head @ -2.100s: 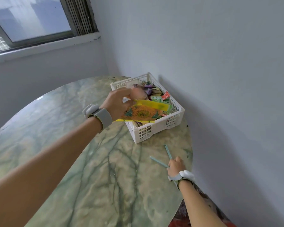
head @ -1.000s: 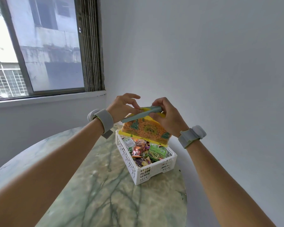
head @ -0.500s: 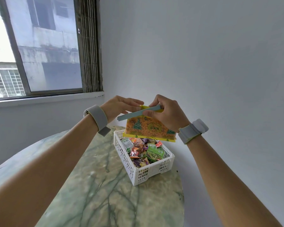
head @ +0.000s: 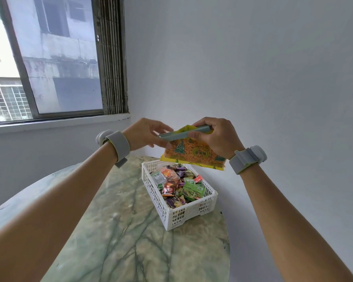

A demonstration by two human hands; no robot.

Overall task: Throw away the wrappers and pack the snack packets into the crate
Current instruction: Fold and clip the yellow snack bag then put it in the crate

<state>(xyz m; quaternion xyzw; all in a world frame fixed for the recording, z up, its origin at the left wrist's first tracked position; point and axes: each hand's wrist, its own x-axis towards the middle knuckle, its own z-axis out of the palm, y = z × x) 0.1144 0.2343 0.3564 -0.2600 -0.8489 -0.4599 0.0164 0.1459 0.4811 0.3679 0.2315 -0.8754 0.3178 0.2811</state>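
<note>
A yellow snack bag point(head: 192, 154) of orange sticks hangs in the air above the white crate point(head: 179, 215). A grey-green sealing clip point(head: 181, 133) lies along the bag's top edge. My right hand point(head: 216, 137) grips the clip and the bag's top at the right end. My left hand point(head: 145, 133) touches the clip's left end with its fingertips, fingers partly spread. The crate stands on the green marble table point(head: 118, 231) near the wall and holds several small colourful snack packets point(head: 177, 184).
The round table's edge curves close to the white wall on the right. A window point(head: 49, 58) with a sill lies at the back left. Both wrists carry grey bands.
My right hand came up from the table with the clip and joined the left hand at the bag, which rose above the crate. The clip now lies along the bag's top.
</note>
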